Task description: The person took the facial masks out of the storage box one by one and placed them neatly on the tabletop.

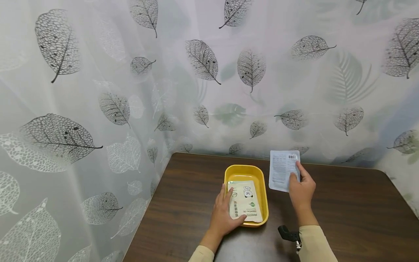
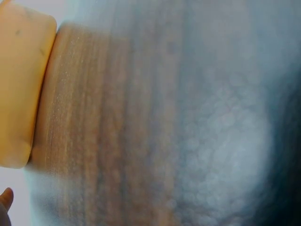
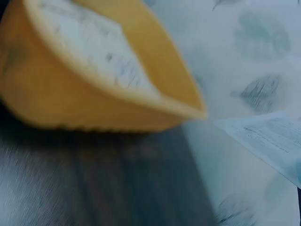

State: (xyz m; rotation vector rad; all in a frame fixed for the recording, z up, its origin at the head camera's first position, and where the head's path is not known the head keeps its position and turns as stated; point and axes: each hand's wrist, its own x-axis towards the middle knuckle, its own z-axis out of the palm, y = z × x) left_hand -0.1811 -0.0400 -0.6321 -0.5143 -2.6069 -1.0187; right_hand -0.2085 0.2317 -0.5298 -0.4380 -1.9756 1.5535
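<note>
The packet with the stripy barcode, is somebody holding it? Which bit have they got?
Yes, the right hand holds the packet by its right edge, towards the lower corner, as the head view shows it.

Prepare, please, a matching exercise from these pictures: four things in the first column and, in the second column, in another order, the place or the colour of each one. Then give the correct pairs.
Things
1. tray
2. cream packet
3. packet with a barcode
4. table

Place or colour
A. held in the right hand
B. dark brown
C. yellow
D. lying in the tray

Pairs: 1-C, 2-D, 3-A, 4-B
</note>
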